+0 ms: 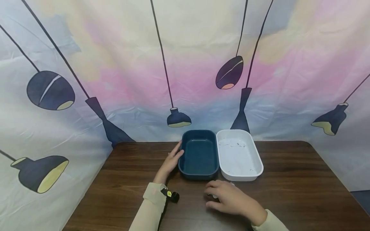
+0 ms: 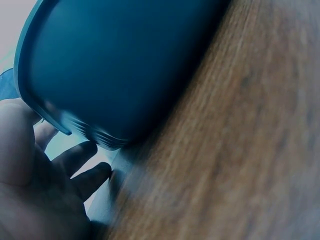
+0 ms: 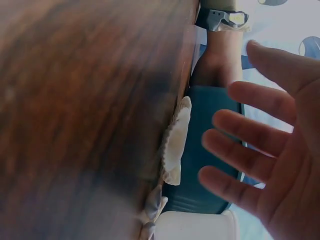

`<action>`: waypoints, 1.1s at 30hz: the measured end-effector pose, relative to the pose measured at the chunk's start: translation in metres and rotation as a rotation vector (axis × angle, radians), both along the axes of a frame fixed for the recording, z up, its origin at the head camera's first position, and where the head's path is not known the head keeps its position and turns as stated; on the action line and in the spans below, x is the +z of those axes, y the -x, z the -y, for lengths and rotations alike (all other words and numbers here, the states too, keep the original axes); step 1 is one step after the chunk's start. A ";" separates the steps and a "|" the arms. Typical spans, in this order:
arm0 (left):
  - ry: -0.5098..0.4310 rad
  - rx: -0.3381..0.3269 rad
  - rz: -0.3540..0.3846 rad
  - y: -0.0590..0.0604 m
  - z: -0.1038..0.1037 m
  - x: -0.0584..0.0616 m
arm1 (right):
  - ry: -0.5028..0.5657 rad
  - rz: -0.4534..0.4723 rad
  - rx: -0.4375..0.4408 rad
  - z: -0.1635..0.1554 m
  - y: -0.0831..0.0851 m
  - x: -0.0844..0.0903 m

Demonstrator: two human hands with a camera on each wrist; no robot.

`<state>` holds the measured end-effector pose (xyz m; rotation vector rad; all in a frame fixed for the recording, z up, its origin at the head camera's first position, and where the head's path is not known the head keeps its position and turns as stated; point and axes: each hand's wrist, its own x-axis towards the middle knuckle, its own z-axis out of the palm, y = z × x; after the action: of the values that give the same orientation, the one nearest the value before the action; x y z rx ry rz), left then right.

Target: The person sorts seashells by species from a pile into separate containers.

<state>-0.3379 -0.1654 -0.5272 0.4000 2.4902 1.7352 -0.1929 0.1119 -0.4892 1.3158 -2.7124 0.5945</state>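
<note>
My left hand (image 1: 170,163) rests against the left side of a dark teal baking dish (image 1: 199,157), its fingers along the outer wall. In the left wrist view those fingers reach just under the dish's rim. My right hand (image 1: 231,199) hovers over the table in front of the dishes, fingers spread and slightly bent, holding nothing. Beneath it, a white ribbed seashell (image 3: 176,140) lies on the table, shown clearly in the right wrist view. Smaller shells (image 3: 152,204) lie beside it. From the head view the right hand covers most of them.
A white dish (image 1: 237,157) stands right next to the teal one, with small dark specks on its bottom. Both stand near the back edge of the dark wooden table (image 1: 124,183). A cloth backdrop (image 1: 133,80) printed with hanging lamps falls behind the table.
</note>
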 end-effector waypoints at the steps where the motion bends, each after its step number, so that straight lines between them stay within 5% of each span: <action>1: -0.001 0.001 0.001 0.000 0.000 0.000 | -0.011 -0.002 0.002 0.000 -0.001 -0.001; 15: -0.030 0.008 0.021 -0.001 -0.001 -0.001 | -0.115 0.077 -0.005 0.004 -0.004 -0.002; 24: -0.032 0.000 0.016 0.001 -0.001 -0.001 | -0.134 -0.122 0.060 0.009 -0.006 -0.006; 33: -0.035 0.021 0.038 -0.001 -0.002 0.001 | -0.119 -0.144 0.071 0.008 -0.006 -0.007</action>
<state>-0.3364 -0.1631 -0.5264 0.3408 2.4497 1.7797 -0.1866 0.1038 -0.4965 1.4277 -2.6299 0.3337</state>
